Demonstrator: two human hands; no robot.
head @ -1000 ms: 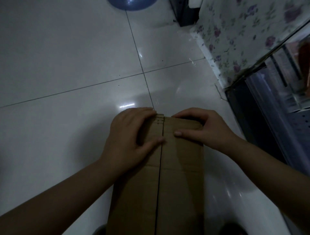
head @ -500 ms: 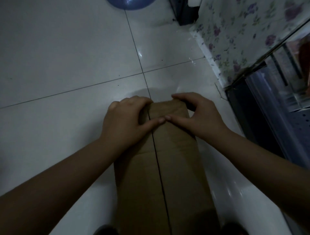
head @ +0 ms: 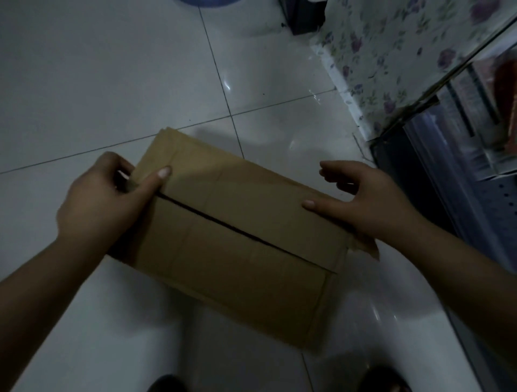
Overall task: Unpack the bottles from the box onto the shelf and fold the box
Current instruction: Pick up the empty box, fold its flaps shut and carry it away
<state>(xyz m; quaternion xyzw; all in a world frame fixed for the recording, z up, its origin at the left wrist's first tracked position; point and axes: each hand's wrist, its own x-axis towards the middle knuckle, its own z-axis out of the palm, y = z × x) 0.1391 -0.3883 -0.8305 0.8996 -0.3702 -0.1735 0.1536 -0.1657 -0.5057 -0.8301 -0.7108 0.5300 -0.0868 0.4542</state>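
A brown cardboard box (head: 240, 232), flaps closed with a dark seam across its top, hangs slanted above the white tile floor. My left hand (head: 103, 201) grips its left end, thumb on top beside the seam. Over the right end, my right hand (head: 363, 207) lays its thumb flat on top, and its curled fingers reach past the far edge. No bottles can be seen. The shelf (head: 461, 168), with glass and metal edges, stands at the right in dim light.
A floral cloth (head: 391, 56) hangs at the upper right above the shelf. A dark object (head: 305, 16) and a blue round thing (head: 204, 1) sit on the floor at the top. My shoes (head: 386, 380) show at the bottom edge.
The box has turned from pointing away from me to lying slanted crosswise. My hands have moved from its far end, side by side, out to its left and right ends.
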